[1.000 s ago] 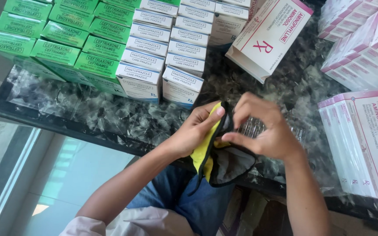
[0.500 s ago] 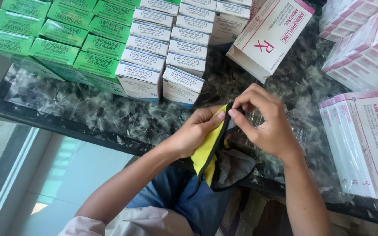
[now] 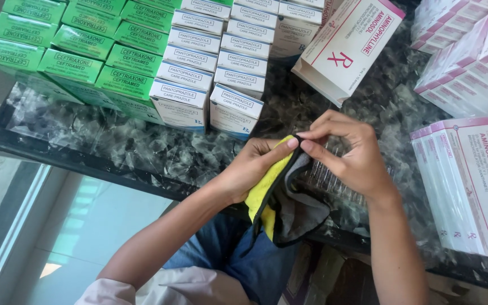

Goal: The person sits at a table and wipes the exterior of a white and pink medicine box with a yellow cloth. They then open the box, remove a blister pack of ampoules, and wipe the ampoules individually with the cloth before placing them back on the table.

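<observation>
At frame centre, soft yellow-and-grey cloth (image 3: 280,197) with black edging pinched at its top edge between left hand (image 3: 255,169) and right hand (image 3: 345,155), draping over glossy dark table rim (image 3: 57,155); flat rectangular cartons (image 3: 199,73) crowding upper frame.

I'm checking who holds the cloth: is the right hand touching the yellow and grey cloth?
Touching. The head view shows the right hand pinching the cloth at its top edge, fingertips meeting the left hand.
</observation>
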